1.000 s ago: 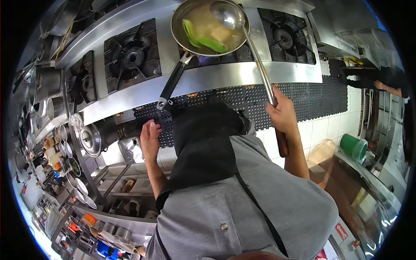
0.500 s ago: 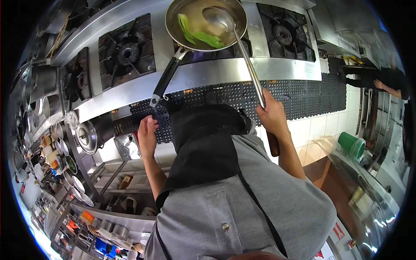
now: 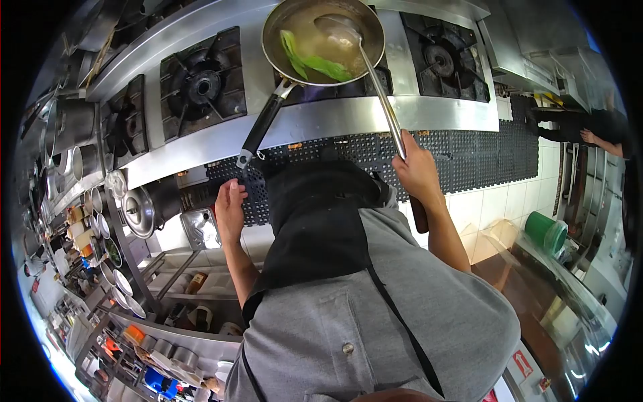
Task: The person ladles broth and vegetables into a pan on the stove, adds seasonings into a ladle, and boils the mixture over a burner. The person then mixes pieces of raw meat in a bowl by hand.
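Note:
My right hand [image 3: 418, 169] is closed around the handle of a long metal ladle [image 3: 385, 100]. The ladle's bowl is tilted and partly sunk in cloudy broth inside a round pan [image 3: 266, 47]. Green leaves [image 3: 321, 67] float in the broth at the pan's left and near side. The pan rests over a burner at the top of the view. Its black handle [image 3: 263, 124] points down and left towards me, and nobody holds it. Just below the handle's end, my left hand [image 3: 230, 204] hangs with fingers slightly bent and apart, touching nothing.
Burners with black grates flank the pan on the left [image 3: 203, 84] and right [image 3: 442, 60]. A lidded pot [image 3: 139, 211] and stacked plates [image 3: 122, 283] are at the left. At the right are a green container [image 3: 546, 231] and another person's arm [image 3: 603, 142].
The ladle bowl has sunk lower into the broth and its handle has swung left. My right hand has moved slightly left with it. My left hand has barely moved.

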Motion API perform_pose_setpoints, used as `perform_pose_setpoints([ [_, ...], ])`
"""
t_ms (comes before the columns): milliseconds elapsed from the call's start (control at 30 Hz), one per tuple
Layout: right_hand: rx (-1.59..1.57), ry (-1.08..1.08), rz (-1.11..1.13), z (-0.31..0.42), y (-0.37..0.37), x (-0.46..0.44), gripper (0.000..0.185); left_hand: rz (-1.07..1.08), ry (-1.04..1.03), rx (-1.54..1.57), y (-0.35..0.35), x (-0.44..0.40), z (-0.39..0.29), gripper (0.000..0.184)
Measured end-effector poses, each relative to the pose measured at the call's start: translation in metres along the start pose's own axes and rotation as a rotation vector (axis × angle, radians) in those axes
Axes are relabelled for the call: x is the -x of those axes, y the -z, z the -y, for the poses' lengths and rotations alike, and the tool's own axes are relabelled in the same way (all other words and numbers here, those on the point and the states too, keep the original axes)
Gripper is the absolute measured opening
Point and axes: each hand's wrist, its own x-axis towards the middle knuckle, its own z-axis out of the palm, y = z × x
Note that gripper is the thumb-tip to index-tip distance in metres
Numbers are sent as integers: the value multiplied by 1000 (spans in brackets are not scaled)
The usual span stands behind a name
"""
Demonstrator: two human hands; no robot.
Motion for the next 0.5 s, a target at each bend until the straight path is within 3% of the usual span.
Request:
perform_pose_setpoints([
  [300,-72,-111,-58,9,20,2,52,7,1,-8,-3,0,-2,41],
  [500,-36,-30,-137,-2,23,-1,51,26,-12,-18,-7,-5,-12,42],
])
